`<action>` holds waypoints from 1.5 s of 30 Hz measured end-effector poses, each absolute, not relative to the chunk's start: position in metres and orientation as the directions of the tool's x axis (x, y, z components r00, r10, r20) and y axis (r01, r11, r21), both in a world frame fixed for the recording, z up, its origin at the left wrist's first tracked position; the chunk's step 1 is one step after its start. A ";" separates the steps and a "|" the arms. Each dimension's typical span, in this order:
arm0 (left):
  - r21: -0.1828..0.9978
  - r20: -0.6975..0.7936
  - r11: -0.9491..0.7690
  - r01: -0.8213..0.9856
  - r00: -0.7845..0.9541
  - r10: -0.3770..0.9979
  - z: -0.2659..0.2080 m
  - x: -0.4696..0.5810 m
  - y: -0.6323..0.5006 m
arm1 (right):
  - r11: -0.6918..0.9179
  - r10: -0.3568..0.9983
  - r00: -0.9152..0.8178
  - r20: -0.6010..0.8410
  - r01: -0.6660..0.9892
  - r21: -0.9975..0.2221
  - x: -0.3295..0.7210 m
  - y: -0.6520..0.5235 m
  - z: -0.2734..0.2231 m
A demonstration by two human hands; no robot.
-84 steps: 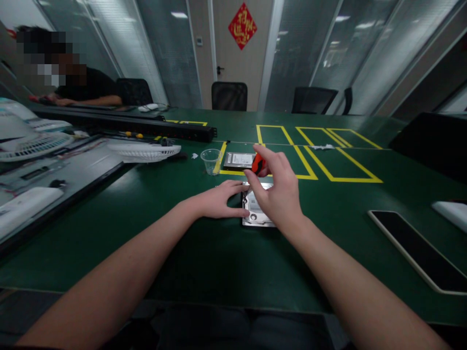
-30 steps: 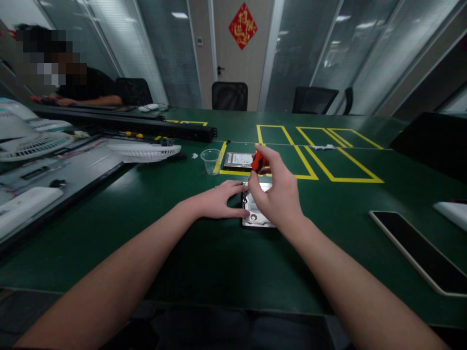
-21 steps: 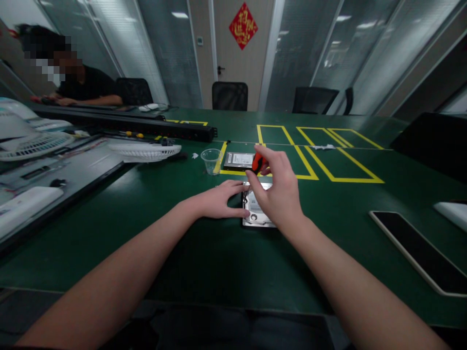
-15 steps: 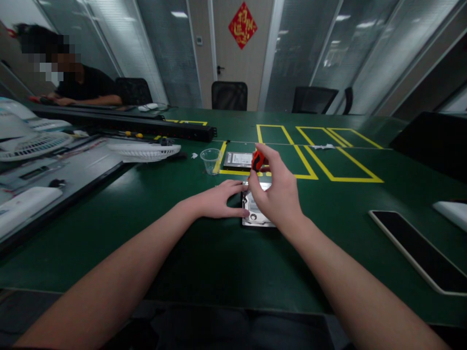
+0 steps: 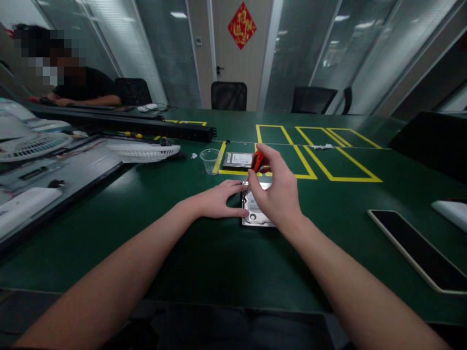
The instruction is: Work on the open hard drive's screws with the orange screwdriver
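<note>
A silver hard drive [image 5: 259, 219] lies flat on the green table in front of me. My left hand [image 5: 222, 200] braces its left side, thumb on the near corner and forefinger at the far one, gripping it against the table. Above the drive, my right hand [image 5: 275, 182] pinches the red-orange and black handle of a screwdriver [image 5: 257, 160], which stands nearly upright. Its tip comes down near the drive's far left edge; fingers partly hide the contact. Part of the drive's right side is also covered by my right hand.
Behind sit a second hard drive [image 5: 238, 159] and a clear plastic cup [image 5: 210, 161], beside yellow tape outlines [image 5: 288, 176]. A phone [image 5: 416, 248] lies at right. White fan parts [image 5: 142, 151] and a long black bar [image 5: 175, 130] occupy the left. Another person [image 5: 87, 87] sits far left.
The screwdriver handle has turned slightly between my right fingers and leans a little more to the right. My left hand and the hard drive stay in place.
</note>
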State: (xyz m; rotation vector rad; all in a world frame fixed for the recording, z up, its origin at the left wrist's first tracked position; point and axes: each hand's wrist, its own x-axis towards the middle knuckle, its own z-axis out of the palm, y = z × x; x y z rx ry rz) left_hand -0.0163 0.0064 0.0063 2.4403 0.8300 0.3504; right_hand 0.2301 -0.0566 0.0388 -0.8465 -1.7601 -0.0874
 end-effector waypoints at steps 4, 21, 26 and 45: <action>0.573 0.069 -0.654 0.494 0.766 0.639 0.007 -0.015 0.006 | 0.739 0.522 -0.125 0.844 0.560 -0.374 0.230 -0.056 0.036; 0.580 0.060 -0.638 0.506 0.755 0.653 0.005 -0.015 0.006 | 0.722 0.534 -0.129 0.836 0.585 -0.370 0.231 -0.057 0.037; 0.559 0.070 -0.663 0.498 0.768 0.637 0.006 -0.016 0.005 | 0.701 0.525 -0.100 0.845 0.614 -0.363 0.233 -0.056 0.038; 0.554 0.080 -0.676 0.486 0.777 0.624 0.006 -0.017 0.006 | 0.690 0.525 -0.087 0.847 0.626 -0.364 0.232 -0.058 0.042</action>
